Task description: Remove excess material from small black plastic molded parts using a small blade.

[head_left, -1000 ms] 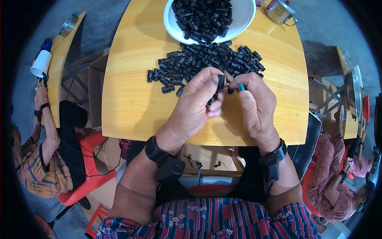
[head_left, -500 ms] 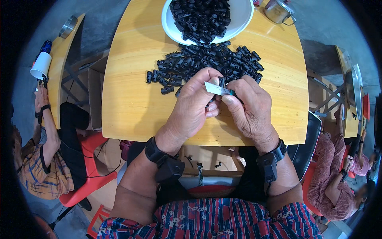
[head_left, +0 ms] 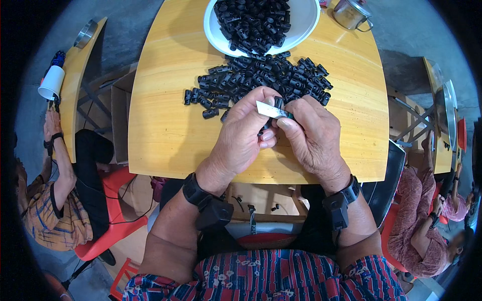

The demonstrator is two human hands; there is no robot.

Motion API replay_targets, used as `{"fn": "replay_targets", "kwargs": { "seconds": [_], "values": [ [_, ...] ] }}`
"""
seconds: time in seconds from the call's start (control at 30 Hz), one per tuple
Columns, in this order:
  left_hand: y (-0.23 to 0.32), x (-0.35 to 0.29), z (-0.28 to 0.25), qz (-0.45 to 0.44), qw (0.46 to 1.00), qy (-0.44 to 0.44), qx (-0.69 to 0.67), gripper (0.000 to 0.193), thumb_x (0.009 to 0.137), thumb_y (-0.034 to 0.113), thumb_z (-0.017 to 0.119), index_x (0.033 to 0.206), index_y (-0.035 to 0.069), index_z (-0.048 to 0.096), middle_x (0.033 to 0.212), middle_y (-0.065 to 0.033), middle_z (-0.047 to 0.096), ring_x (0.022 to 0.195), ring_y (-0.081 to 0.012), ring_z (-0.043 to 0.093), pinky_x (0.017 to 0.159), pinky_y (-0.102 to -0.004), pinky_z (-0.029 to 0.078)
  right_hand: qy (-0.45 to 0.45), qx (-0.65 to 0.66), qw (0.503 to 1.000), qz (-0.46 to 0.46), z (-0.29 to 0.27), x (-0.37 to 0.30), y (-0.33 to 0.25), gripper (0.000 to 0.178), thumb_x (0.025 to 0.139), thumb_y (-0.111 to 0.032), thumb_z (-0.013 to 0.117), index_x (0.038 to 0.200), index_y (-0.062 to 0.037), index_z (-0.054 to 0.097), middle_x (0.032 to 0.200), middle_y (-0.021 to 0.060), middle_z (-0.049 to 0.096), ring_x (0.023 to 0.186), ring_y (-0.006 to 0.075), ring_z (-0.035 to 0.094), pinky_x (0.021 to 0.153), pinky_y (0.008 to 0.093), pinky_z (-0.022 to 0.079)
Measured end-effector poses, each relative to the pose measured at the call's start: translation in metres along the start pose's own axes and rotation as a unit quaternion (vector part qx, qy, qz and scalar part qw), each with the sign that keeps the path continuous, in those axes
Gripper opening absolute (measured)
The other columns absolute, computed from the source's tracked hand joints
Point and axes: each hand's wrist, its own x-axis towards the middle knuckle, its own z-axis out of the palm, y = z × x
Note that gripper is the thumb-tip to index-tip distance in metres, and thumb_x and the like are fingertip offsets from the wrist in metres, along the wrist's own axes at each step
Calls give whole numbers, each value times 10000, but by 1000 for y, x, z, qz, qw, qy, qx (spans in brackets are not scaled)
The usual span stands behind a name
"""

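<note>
Close together over the near part of the table, both of my hands are at work. My left hand (head_left: pixel 237 136) is closed around a small black cylindrical cord lock (head_left: pixel 278 102), mostly hidden by the fingers. Between thumb and fingers, my right hand (head_left: pixel 315 138) grips a knife with a slanted metal blade (head_left: pixel 267 109); a bit of green shows at its grip. The blade lies across the black piece, near the left thumb. Just beyond the fingers spreads a heap of loose black cord locks (head_left: pixel 261 75).
Behind the heap, a white basin (head_left: pixel 213 37) holds many more black pieces. A metal mug (head_left: pixel 351 14) stands at the far right of the wooden table (head_left: pixel 165 125). Other people sit at side tables left and right; a white cup (head_left: pixel 51 83) is on the left.
The blade and my right thumb have shifted slightly left, and the blade has tilted a little. My left hand stays almost in place.
</note>
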Motion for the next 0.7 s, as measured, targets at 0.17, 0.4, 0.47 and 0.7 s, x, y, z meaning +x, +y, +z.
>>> {"fn": "replay_targets", "kwargs": {
  "seconds": [0.17, 0.4, 0.47, 0.7],
  "values": [
    [-2, -1, -3, 4, 1000, 1, -15, 175, 975, 270, 475, 1049, 111, 481, 790, 11, 434, 618, -39, 386, 518, -166, 319, -6, 2, 1000, 3, 3, 0, 0, 187, 827, -222, 634, 791, -65, 539, 683, 93, 505, 604, 274, 551, 528, 359, 446],
    [-1, -2, 1, 5, 1000, 8, -22, 169, 981, 226, 430, 1003, 73, 500, 806, 32, 457, 634, -32, 367, 553, -167, 322, -16, -1, 1000, 18, 1, 1, -1, 189, 825, -228, 633, 798, -69, 535, 683, 97, 510, 612, 283, 557, 541, 363, 450],
    [1, -3, 2, 0, 1000, 5, -24, 168, 981, 227, 428, 999, 76, 499, 803, 33, 455, 632, -32, 367, 548, -167, 321, -19, 2, 1000, 20, 1, 1, -1, 191, 823, -230, 637, 797, -70, 535, 681, 95, 509, 610, 280, 555, 539, 361, 450],
    [0, -2, -1, -7, 1000, -2, -21, 158, 971, 255, 474, 1037, 111, 476, 793, 8, 434, 612, -35, 373, 516, -161, 317, -22, 4, 1000, 6, 1, 1, 1, 182, 828, -224, 636, 805, -70, 542, 682, 91, 513, 608, 270, 556, 535, 356, 450]
  ]
}}
